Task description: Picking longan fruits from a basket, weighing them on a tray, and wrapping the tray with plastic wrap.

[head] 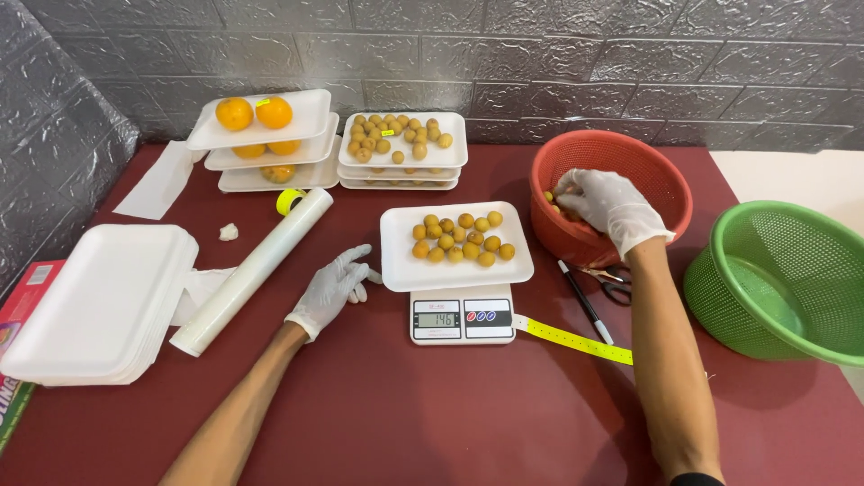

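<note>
R hand [607, 205] in red basket [666, 180], grip curled over small fruit [551, 196]. L hand [335, 288] open, flat on counter [405, 405] beside foam tray [396, 261] on scale [462, 317].

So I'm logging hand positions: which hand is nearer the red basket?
Right. The right hand reaches inside the red basket; the left hand rests by the scale tray.

A dark red surface [405, 414] carries a red basket [630, 157], a green basket [792, 270], white foam trays [94, 306], yellow-brown fruit [459, 238], oranges [254, 113] and a yellow tape [576, 340]; grey embossed wall [540, 54]
</note>
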